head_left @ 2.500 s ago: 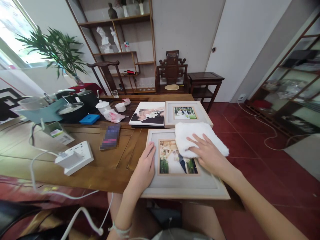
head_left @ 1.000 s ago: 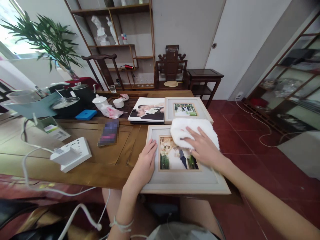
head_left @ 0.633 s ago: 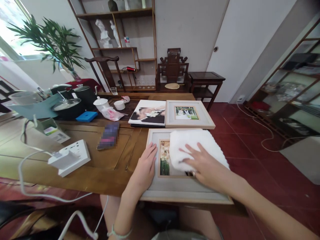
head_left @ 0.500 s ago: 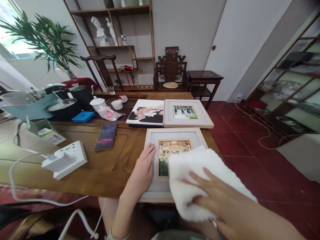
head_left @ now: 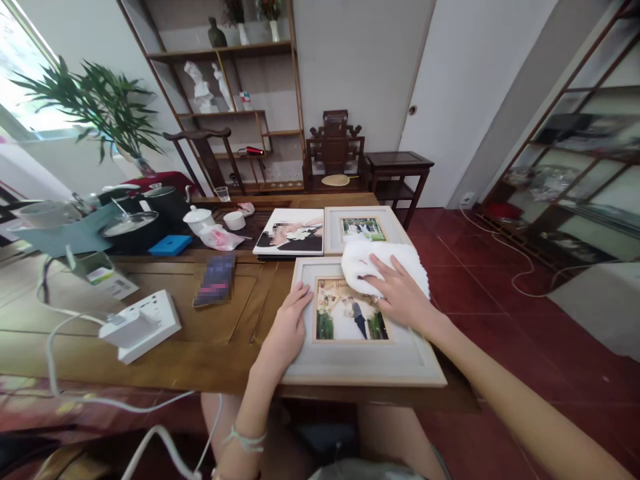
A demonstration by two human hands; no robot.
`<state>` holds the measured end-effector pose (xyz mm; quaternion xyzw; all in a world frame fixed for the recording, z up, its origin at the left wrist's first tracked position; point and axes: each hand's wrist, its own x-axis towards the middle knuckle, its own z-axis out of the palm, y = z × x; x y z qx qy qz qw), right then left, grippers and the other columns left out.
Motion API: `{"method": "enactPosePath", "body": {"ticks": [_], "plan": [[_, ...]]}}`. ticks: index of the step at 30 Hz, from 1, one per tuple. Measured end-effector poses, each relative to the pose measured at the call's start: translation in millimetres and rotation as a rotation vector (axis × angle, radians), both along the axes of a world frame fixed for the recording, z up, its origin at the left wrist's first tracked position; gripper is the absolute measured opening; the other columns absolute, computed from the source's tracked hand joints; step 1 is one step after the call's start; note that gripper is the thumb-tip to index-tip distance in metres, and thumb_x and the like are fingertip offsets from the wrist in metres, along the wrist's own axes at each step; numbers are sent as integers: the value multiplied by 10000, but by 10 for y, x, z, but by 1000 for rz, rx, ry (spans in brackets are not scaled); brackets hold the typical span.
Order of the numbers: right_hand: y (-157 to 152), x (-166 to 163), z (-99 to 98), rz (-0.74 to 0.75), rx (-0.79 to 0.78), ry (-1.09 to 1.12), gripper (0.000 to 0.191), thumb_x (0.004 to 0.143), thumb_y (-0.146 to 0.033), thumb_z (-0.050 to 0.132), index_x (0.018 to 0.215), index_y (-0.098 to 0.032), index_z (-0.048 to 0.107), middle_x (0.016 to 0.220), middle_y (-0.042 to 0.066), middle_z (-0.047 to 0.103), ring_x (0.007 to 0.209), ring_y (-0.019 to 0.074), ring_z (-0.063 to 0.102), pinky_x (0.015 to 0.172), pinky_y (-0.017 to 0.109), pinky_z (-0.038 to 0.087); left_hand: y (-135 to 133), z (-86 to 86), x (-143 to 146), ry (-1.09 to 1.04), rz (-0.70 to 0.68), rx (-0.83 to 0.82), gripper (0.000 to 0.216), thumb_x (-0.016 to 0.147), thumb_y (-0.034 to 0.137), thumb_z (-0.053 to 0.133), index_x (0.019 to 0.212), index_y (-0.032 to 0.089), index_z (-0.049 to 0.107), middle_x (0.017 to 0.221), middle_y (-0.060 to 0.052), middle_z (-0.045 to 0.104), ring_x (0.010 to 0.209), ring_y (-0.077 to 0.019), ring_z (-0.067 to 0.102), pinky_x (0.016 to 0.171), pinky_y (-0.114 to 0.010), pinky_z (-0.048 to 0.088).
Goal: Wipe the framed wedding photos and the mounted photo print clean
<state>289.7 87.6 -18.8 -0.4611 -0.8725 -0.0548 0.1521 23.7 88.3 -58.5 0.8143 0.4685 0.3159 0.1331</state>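
A light wooden picture frame lies flat at the table's front edge, with a wedding photo inside a wide pale mat. My left hand rests on its left border, fingers stretched out flat. With my right hand I hold a white towel against the frame's upper right part. The towel hides that corner and overlaps the lower edge of a second framed photo behind it. Left of the second frame lies a photo album with a black-and-white picture on its cover.
On the wooden table to the left are a white power strip with cables, a small open box, a blue box, a blurred dark item, white teaware and a black pot.
My right hand and the towel have moved away from me, from the frame's lower right to its upper right, uncovering more of the photo. My left hand stays on the left border.
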Motion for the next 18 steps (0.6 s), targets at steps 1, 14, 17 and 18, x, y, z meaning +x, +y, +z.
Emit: {"method": "enactPosePath", "body": {"ticks": [1,14,17,18], "plan": [[89,-12,12,-19,-3,-18,520,708,-42,454,1198,-150,590,1428,117,440,1373,312,266,1101,585,186,7,-15,1,0,9,15,472,807,1,336,1192,88,595,1328,-151,545,1324,-242,402,1104,-464,339],[-1061,-97,521,204,-446,-119,573,608,-44,484,1131,-209,650,1350,115,528,1269,310,450,1063,522,341,25,-66,9,-31,40,11,479,802,1,337,1205,63,589,1321,-174,545,1328,-244,397,1106,-460,334],[-1147,-55,499,183,-429,-105,589,548,-47,487,1084,-206,672,1349,113,527,1243,325,478,1051,500,372,30,-69,0,-23,19,-14,481,802,2,344,1214,60,585,1339,-175,528,1338,-245,380,1113,-455,319],[-1092,-37,453,153,-410,-87,607,545,-41,477,1097,-210,666,1354,103,525,1251,315,470,1061,499,357,31,-68,-2,-21,14,-21,482,801,1,342,1215,55,584,1344,-179,522,1340,-249,376,1113,-458,317]]}}
